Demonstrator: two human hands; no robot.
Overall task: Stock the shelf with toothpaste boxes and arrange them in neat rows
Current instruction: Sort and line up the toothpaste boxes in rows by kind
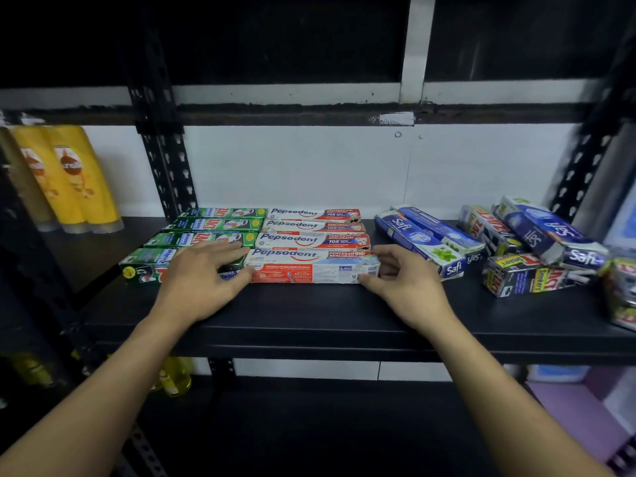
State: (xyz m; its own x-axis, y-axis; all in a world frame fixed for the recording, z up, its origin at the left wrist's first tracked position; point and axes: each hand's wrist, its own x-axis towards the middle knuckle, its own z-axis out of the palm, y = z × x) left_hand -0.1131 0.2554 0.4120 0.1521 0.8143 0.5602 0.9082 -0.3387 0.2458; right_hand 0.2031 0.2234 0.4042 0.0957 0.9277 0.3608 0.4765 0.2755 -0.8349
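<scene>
On the black shelf [309, 304] lie two neat rows: several green Zact boxes [213, 224] on the left and several white-and-red Pepsodent boxes [313, 241] beside them. The front Pepsodent box [309, 270] lies between my hands. My left hand [203, 280] rests flat over the front green box [141, 266], its thumb touching the Pepsodent box's left end. My right hand [402, 280] has curled fingers at the box's right end, thumb against its front corner. Blue Safi boxes [423, 241] and black Zact Smokers boxes [530, 273] lie loose to the right.
Yellow Sunsilk bottles [72, 180] stand at the far left behind a black perforated upright [165, 166]. More packets [623, 290] crowd the right edge. A lower shelf holds yellow bottles [175, 376] and purple packages [585, 407].
</scene>
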